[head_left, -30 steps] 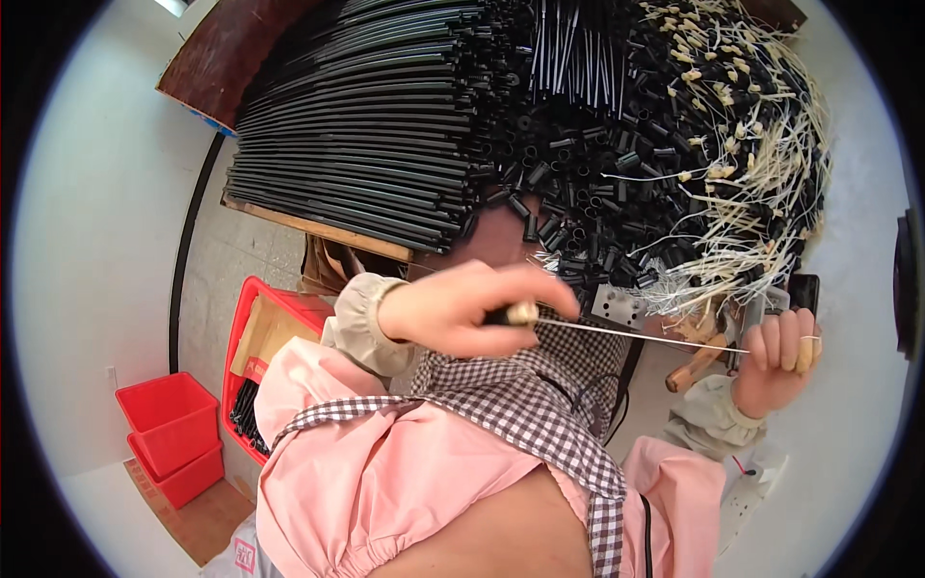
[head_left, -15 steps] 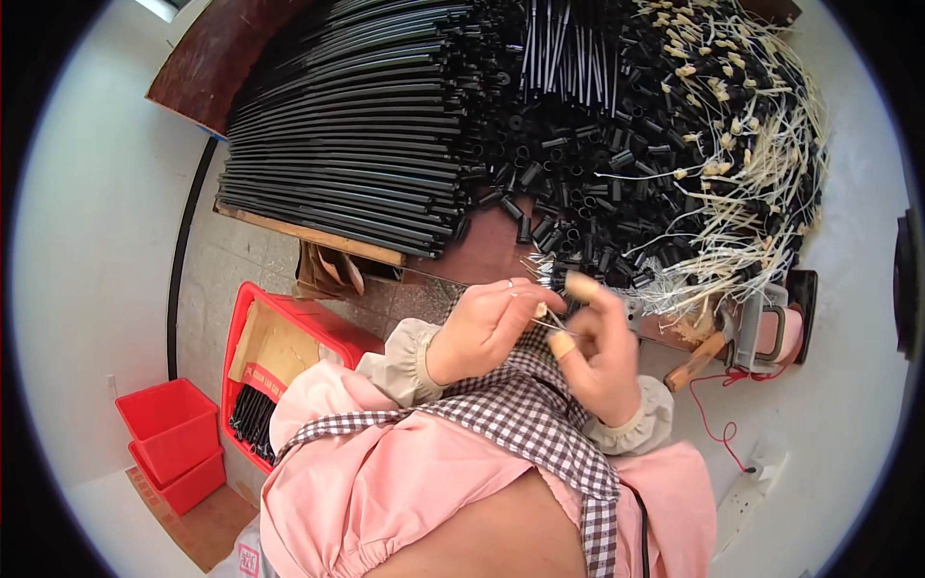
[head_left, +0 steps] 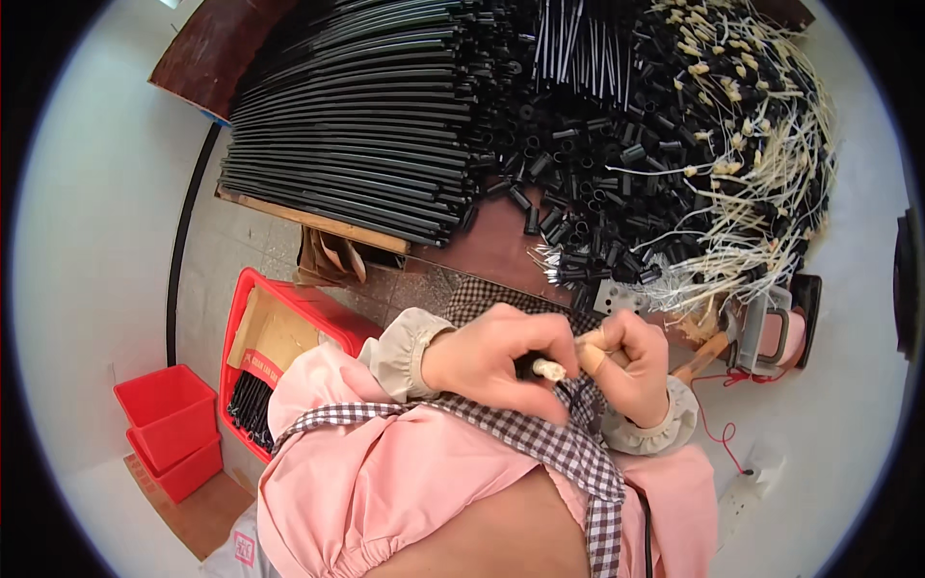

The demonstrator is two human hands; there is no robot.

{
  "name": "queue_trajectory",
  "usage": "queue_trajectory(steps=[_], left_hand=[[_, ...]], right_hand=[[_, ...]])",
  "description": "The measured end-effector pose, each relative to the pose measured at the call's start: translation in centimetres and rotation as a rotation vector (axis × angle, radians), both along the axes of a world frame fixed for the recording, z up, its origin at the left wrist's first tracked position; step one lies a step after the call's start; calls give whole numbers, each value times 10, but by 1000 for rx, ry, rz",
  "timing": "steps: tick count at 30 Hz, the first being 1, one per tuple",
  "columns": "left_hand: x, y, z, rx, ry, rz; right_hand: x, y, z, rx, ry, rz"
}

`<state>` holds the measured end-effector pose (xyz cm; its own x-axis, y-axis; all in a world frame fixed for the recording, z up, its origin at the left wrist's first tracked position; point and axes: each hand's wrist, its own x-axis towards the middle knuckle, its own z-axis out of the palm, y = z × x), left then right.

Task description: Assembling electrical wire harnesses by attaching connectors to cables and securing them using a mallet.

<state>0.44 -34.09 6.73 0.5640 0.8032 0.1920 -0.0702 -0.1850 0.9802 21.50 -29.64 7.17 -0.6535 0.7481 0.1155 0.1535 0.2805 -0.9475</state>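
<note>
My left hand (head_left: 496,361) is curled above the apron at my lap, holding a small part with a twisted cream end (head_left: 549,369) and something dark behind it. Close against its fingertips, my right hand (head_left: 628,368) is closed in a pinch, with tan coverings on its thumb and forefinger. What that pinch holds is hidden. Beyond the hands, black short tubes (head_left: 631,154) lie heaped on the reddish-brown table (head_left: 482,236). A bunch of thin silvery pins (head_left: 551,262) lies near its front edge.
Long black rods (head_left: 347,144) are stacked at the left. Cream-wired parts (head_left: 752,183) pile up at the right, beyond a wooden-handled tool (head_left: 701,356) and a grey-and-pink device (head_left: 776,332) with a red cord. A red crate (head_left: 318,308) and stacked red bins (head_left: 169,414) stand left.
Both hands have come slightly down toward my lap. My right fingers, apart before, are now closed. The left hand has turned, so the cream end shows between its thumb and fingers.
</note>
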Motion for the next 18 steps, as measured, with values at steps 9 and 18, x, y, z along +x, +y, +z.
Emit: queue_trajectory(steps=[9,18], left_hand=[[3,-3,-11,-123,26,-394],[-195,131,-35,1086,1006,1050]], right_hand=[[-15,-12,14,509,91,404],[23,-22,-16,12,216,-13]])
